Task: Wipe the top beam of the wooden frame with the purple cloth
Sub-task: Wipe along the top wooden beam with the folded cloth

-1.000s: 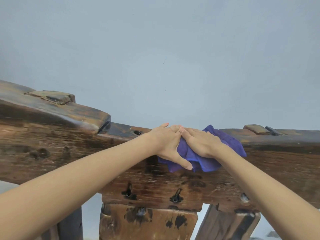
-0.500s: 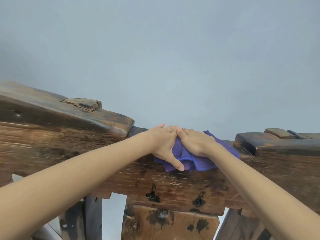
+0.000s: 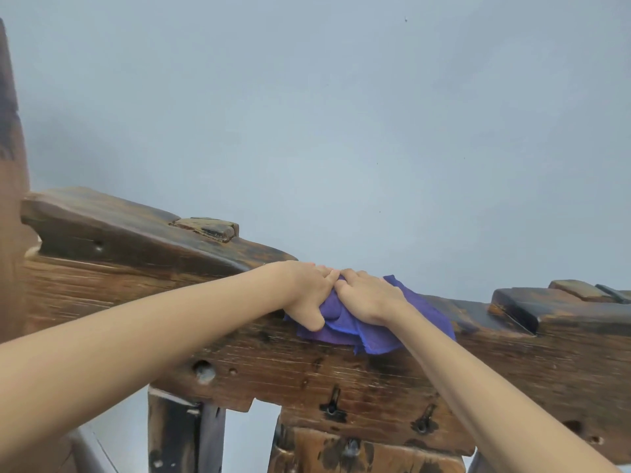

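A plain pale blue-grey wall (image 3: 341,131) fills the upper view, evenly lit, with a few tiny dark specks. At the far left edge stands a dark wooden post (image 3: 10,199), blurred and cut off.

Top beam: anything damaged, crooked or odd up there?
Nothing alarming. The top beam is old, worn wood with dark stains, open holes and metal hooks on its front face. Both the left hand and right hand press the purple cloth flat on it.
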A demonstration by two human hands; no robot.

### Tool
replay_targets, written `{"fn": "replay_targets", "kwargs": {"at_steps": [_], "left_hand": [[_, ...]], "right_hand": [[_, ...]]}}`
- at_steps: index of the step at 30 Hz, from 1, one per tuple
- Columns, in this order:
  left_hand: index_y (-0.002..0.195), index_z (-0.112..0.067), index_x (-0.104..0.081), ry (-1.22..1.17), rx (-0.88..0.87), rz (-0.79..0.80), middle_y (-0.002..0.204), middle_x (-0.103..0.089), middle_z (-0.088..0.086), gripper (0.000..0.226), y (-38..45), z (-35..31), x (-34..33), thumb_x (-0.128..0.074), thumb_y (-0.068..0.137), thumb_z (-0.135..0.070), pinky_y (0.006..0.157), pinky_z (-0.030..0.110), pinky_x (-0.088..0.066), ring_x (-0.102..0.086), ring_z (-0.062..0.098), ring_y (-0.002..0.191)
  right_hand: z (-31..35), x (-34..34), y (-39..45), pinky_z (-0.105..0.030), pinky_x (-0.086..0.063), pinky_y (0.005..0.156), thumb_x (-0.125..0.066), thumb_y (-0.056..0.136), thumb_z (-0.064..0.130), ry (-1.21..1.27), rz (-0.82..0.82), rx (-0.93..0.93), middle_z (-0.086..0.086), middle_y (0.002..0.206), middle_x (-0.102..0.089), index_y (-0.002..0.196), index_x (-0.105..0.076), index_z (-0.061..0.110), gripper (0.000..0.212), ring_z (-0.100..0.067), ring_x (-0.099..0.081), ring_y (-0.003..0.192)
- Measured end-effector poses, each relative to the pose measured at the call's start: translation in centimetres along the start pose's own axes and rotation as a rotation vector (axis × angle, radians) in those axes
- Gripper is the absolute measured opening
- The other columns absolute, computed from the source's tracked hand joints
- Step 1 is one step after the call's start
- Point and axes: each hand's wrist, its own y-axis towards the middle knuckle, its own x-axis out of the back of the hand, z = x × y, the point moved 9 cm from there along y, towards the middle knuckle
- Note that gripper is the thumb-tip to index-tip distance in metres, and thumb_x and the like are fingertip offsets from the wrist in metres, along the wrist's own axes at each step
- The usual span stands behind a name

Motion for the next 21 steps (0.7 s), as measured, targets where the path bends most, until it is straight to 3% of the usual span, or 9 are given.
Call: {"fn": "replay_targets", "kwargs": {"at_steps": [4,8,11,14,17,19,21], "left_hand": [[0.155,-0.001,-0.023,0.092,0.018,-0.021,0.144,-0.045,0.017,0.083,-0.8,0.4,0.3,-0.050,0.085,-0.035,0.112,0.039,-0.038,-0.047,0.031,0.129],[0.138,0.003,-0.043,0.235,-0.039,-0.179,0.128,-0.048,0.016,0.058,-1.9,1.0,1.4,-0.042,0.089,-0.029,0.100,0.033,-0.037,-0.038,0.024,0.100],[0.133,0.002,-0.044,0.304,-0.052,-0.284,0.119,-0.048,0.013,0.053,-3.1,2.3,2.5,-0.042,0.091,-0.030,0.083,0.032,-0.032,-0.027,0.021,0.091],[0.142,0.001,-0.037,0.323,0.005,-0.272,0.122,-0.046,0.012,0.064,-4.1,4.5,3.4,-0.044,0.090,-0.037,0.083,0.034,-0.032,-0.034,0.023,0.097],[0.150,-0.001,-0.030,0.262,0.076,-0.155,0.132,-0.041,0.012,0.092,-5.2,7.3,3.3,-0.042,0.075,-0.053,0.098,0.040,-0.037,-0.039,0.027,0.117],[0.158,-0.006,-0.017,0.068,0.128,-0.041,0.146,-0.032,0.010,0.109,-6.2,9.5,2.5,-0.042,0.066,-0.059,0.108,0.044,-0.033,-0.034,0.028,0.131],[0.162,-0.015,-0.010,-0.187,0.155,0.015,0.157,-0.025,0.002,0.109,-6.9,10.8,1.8,-0.042,0.070,-0.064,0.116,0.045,-0.025,-0.024,0.026,0.144]], "right_hand": [[1.0,-0.2,0.1,-0.040,-0.032,0.087,-0.023,0.098,0.045,0.038,0.009,-0.018,0.000,0.140,-0.053,0.130,-0.045,0.025,0.044,-0.021,-0.048,0.108],[2.5,-0.1,0.0,-0.045,-0.041,0.086,-0.024,0.099,0.044,0.098,-0.031,-0.012,0.001,0.126,-0.055,0.111,-0.039,0.028,0.024,-0.026,-0.055,0.107],[4.1,0.4,-0.1,-0.048,-0.044,0.086,-0.021,0.102,0.043,0.177,-0.089,0.007,0.001,0.119,-0.057,0.110,-0.036,0.028,0.022,-0.030,-0.059,0.104],[6.2,0.5,0.2,-0.046,-0.043,0.086,-0.018,0.104,0.042,0.240,-0.127,0.011,-0.002,0.127,-0.062,0.124,-0.034,0.031,0.028,-0.033,-0.060,0.108],[8.6,0.0,1.0,-0.045,-0.037,0.090,-0.013,0.104,0.044,0.263,-0.110,-0.007,-0.004,0.143,-0.058,0.148,-0.028,0.038,0.047,-0.033,-0.056,0.128],[10.2,-0.3,1.7,-0.048,-0.036,0.098,-0.012,0.104,0.043,0.287,-0.101,-0.003,-0.003,0.147,-0.053,0.148,-0.035,0.037,0.050,-0.030,-0.050,0.135],[11.4,-0.3,2.2,-0.050,-0.038,0.105,-0.017,0.103,0.040,0.285,-0.107,0.013,-0.004,0.146,-0.050,0.145,-0.041,0.033,0.049,-0.028,-0.044,0.137]]}}
